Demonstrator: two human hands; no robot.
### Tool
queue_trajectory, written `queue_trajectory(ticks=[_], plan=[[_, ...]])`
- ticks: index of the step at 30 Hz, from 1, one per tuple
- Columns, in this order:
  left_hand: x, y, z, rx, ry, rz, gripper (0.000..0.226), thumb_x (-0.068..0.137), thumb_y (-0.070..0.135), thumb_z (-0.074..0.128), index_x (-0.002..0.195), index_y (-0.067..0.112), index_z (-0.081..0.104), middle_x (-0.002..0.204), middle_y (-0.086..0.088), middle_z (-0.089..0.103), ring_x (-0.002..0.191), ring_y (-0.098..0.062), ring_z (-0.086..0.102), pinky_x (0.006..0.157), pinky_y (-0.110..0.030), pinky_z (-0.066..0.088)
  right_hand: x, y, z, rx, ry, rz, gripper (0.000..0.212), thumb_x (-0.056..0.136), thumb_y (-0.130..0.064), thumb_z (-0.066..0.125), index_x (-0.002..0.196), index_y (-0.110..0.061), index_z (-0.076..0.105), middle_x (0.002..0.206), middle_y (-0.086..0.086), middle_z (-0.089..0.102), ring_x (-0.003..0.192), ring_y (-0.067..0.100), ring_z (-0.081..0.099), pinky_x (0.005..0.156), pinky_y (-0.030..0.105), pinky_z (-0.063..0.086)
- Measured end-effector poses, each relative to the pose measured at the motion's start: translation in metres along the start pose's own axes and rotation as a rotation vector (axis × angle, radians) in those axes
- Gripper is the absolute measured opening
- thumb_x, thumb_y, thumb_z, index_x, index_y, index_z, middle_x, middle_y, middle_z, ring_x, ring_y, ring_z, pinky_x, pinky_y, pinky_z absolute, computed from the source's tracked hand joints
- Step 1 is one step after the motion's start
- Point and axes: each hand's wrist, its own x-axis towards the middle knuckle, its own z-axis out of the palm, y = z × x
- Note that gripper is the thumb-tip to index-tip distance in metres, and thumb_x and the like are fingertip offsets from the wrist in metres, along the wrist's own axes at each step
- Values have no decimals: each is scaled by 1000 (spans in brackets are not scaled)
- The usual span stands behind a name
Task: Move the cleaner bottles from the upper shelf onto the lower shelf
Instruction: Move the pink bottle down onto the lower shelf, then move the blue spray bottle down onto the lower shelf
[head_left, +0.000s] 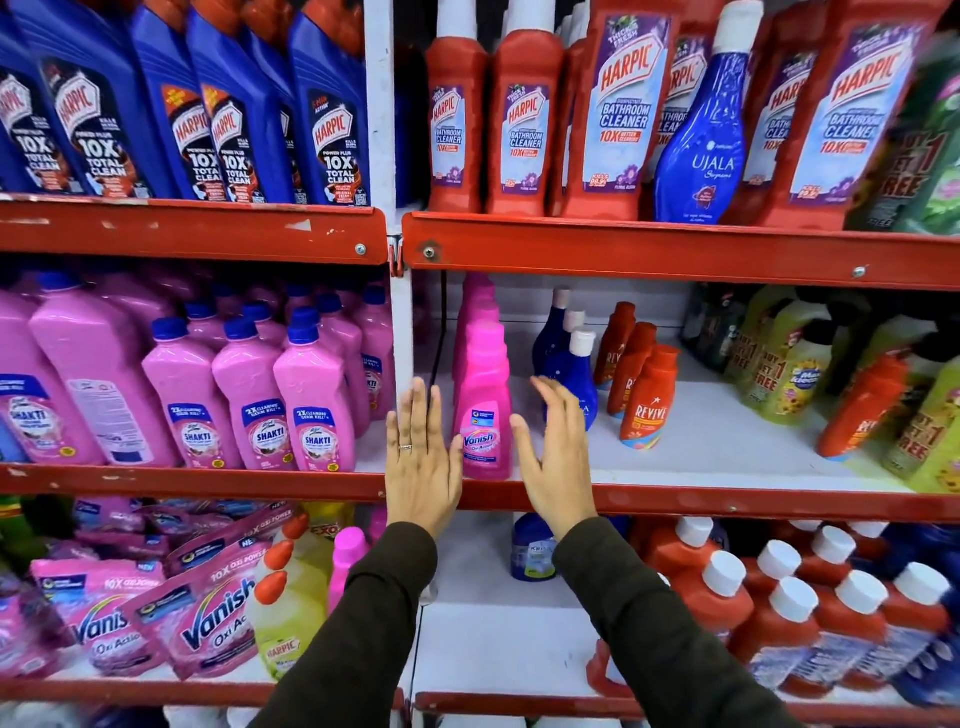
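Note:
A pink Vanish bottle (485, 410) stands at the front of a row of pink bottles on the middle shelf (675, 457). My left hand (423, 457) is flat and open just to its left, fingers up, touching or almost touching the bottle. My right hand (553, 457) is open just to its right, fingers spread, not gripping. Both hands flank the bottle. Red Harpic bathroom cleaner bottles (618, 114) stand on the upper shelf (675, 249). The lower shelf (498, 644) has white bare space below my forearms.
A blue Ujala bottle (701, 150) leans among the red Harpic bottles. Blue Ujala bottles (576, 374) and orange Revive bottles (647, 405) stand right of the Vanish row. Pink Shakti bottles (311, 405) fill the left bay. Red white-capped bottles (779, 613) crowd the lower right.

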Motion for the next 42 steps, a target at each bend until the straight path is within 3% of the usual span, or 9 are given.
queue_trajectory(ticks=[4, 9, 13, 18, 22, 27, 30, 34, 42], plan=[[35, 31, -25, -70, 91, 33, 68, 105, 30, 32, 162, 3, 6, 170, -2, -25, 159, -17, -17, 130, -38, -9, 12, -9, -23, -155, 120, -185, 57, 102, -31, 51, 153, -13, 33, 163, 4, 25, 154, 23, 19, 122, 49, 23], [92, 70, -53, -94, 211, 101, 74, 107, 30, 34, 162, 13, -13, 168, 1, -31, 157, -17, -21, 129, -38, -11, 41, -32, -64, -310, 240, -328, 61, 100, -32, 51, 153, -8, 35, 163, 11, 25, 155, 30, 14, 125, 51, 14], [132, 94, -70, -108, 270, 140, 68, 107, 28, 37, 163, 7, 4, 172, -1, -19, 158, -16, -19, 129, -39, -10, 68, -45, -100, -350, 311, -356, 62, 100, -34, 49, 154, -9, 31, 165, 9, 24, 156, 28, 14, 126, 45, 8], [179, 116, -90, -111, 330, 159, 61, 106, 28, 38, 161, 6, 21, 170, -13, 21, 158, -13, -16, 130, -37, -7, 113, -57, -139, -328, 398, -329, 60, 102, -35, 44, 154, -10, 31, 165, 8, 24, 155, 24, 18, 125, 46, 13], [204, 128, -98, -71, 343, 172, 60, 109, 30, 33, 162, 7, 20, 171, -12, 19, 158, -25, 3, 130, -38, -7, 157, -64, -167, -293, 365, -221, 61, 102, -36, 38, 155, -8, 29, 165, 10, 24, 153, 25, 21, 124, 42, 19], [209, 131, -94, -24, 348, 165, 60, 110, 33, 25, 164, 9, 14, 173, -8, 15, 159, -25, 4, 130, -42, -3, 197, -70, -197, -205, 142, -81, 61, 103, -32, 34, 157, -5, 19, 160, 16, 31, 146, 32, 34, 117, 43, 31], [209, 130, -93, -23, 358, 166, 59, 111, 34, 22, 164, 9, 14, 173, -8, 15, 159, -25, 2, 130, -42, -3, 207, -70, -205, -76, 20, 19, 61, 96, -32, 36, 153, -13, 26, 150, 16, 42, 133, 35, 47, 113, 49, 37], [208, 129, -91, -7, 359, 161, 60, 111, 36, 20, 164, 10, 10, 173, -7, 12, 160, -25, 1, 130, -42, -4, 212, -65, -212, 99, 3, 85, 51, 91, -23, 41, 142, -18, 40, 142, 12, 51, 124, 27, 53, 110, 46, 40], [210, 130, -90, 1, 366, 166, 60, 111, 34, 24, 164, 10, 9, 173, -7, 11, 160, -24, 0, 130, -44, 0, 211, -66, -216, 358, 77, 78, 48, 95, -22, 47, 142, -16, 42, 142, 8, 51, 129, 22, 54, 107, 43, 49]])
